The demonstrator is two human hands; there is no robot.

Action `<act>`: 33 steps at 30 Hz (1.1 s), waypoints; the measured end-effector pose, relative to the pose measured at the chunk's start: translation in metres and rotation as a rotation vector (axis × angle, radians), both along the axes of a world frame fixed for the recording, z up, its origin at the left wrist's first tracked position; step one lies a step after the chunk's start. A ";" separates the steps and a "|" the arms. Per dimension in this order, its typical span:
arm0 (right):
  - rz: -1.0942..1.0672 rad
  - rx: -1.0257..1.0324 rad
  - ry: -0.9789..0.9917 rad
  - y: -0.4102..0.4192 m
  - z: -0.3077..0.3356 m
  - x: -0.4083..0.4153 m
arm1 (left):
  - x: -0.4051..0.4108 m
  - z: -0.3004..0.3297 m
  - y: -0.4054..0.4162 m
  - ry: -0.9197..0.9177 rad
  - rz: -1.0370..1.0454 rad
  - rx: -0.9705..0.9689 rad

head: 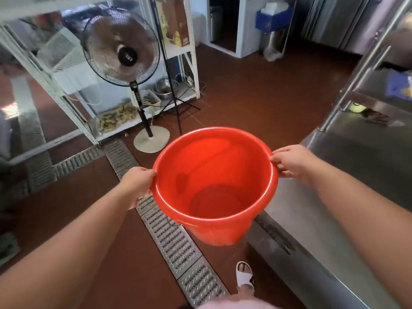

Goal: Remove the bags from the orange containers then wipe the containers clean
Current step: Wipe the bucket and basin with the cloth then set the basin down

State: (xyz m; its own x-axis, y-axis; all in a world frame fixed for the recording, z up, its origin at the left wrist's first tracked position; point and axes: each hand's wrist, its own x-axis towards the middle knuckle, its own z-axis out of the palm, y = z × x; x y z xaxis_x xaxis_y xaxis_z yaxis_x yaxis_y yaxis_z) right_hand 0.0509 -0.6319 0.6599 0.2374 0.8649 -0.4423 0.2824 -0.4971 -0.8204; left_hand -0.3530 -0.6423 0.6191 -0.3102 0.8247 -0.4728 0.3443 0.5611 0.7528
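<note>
Reddish-brown floor [256, 90] runs through a commercial kitchen, crossed by a perforated metal drain grate [176, 241] that passes diagonally under the person's arms. On the right stands a stainless steel worktop [347, 175], with a lower steel shelf visible behind it. At the back left a white metal rack [66, 101] holds blurred items, and a pedestal fan [121, 46] stands on its round base just in front of the rack. A thin black tripod stand [176, 101] rises beside the fan.

An orange bucket [214, 186] is held in the air above the floor and the grate, just left of the worktop edge, its mouth tilted toward the camera. No bag lines it; the bare interior wall and bottom are visible, with a darker oval patch on the inner left wall.

Left hand [139, 182] grips the bucket's left rim, thumb over the top edge and fingers [146, 195] curled beneath the lip. Right hand [292, 162] grips the opposite rim, thumb side on top and fingers [282, 171] wrapped under the edge. Both forearms are bare and extended forward.

One foot in a white open sandal [244, 275] stands on the floor below the bucket, between the grate and the worktop base. Pale pink fabric shows at the bottom edge of the view.
</note>
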 end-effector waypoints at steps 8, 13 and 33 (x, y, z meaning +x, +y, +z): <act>0.158 -0.070 0.025 0.093 -0.012 0.017 | 0.013 -0.005 0.053 -0.077 0.156 -0.060; 0.181 -0.073 0.041 0.146 -0.009 -0.001 | 0.000 0.002 0.086 -0.091 0.203 -0.059; -0.198 -0.222 0.052 0.319 -0.071 -0.070 | -0.075 -0.030 0.388 -0.136 -0.205 -0.188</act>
